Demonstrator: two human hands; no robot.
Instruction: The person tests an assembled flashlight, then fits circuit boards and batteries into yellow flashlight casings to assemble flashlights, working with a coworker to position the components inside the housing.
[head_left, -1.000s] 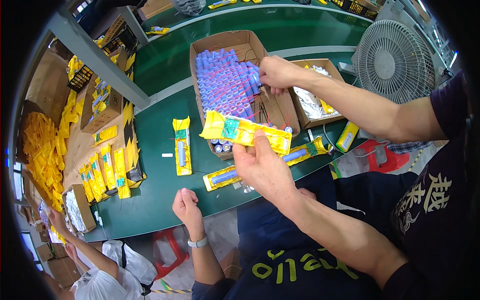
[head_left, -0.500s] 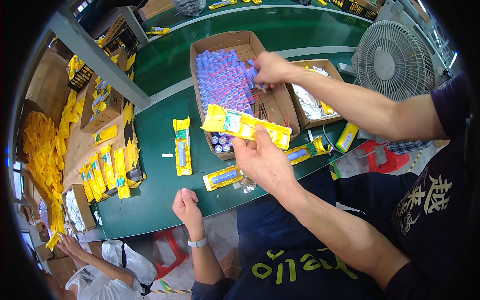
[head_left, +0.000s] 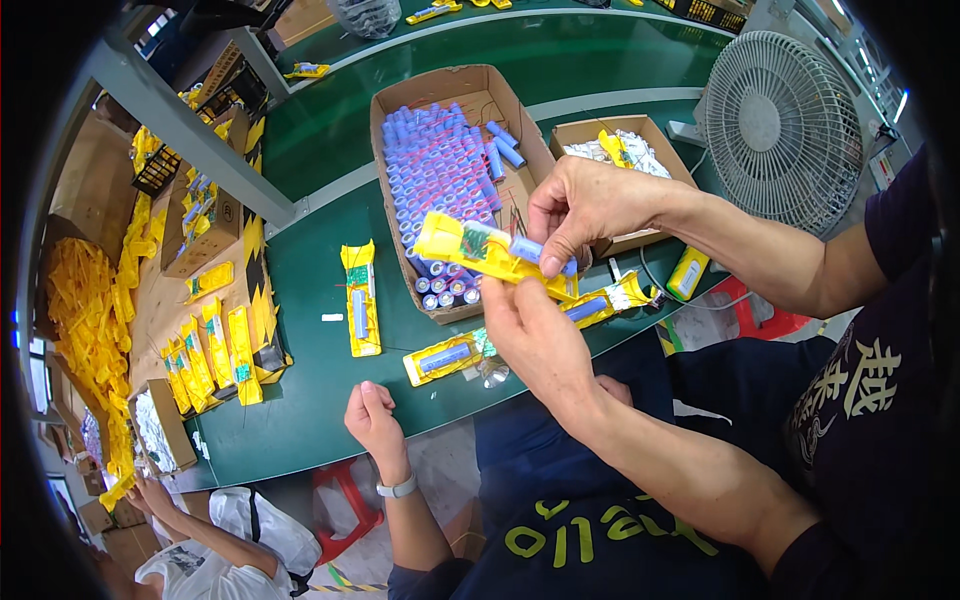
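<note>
My left hand (head_left: 535,335) grips a long yellow plastic holder (head_left: 470,248) from below, held above the green table. My right hand (head_left: 580,205) pinches a blue cylindrical cell (head_left: 532,250) against the holder's right end. A small green circuit board shows in the holder's middle. Right behind the holder stands an open cardboard box (head_left: 530,180) packed with several upright blue cells (head_left: 440,170).
Filled yellow holders (head_left: 360,298) (head_left: 445,357) (head_left: 610,300) lie on the green table (head_left: 300,400). A second box (head_left: 640,130) holds white bits. A white fan (head_left: 785,120) stands at right. Another person's fist (head_left: 370,415) rests at the table's near edge. Yellow holders (head_left: 85,310) pile at left.
My right hand came back from the box of cells with one blue cell and now presses it onto the holder. My left hand has lifted the holder slightly and turned it.
</note>
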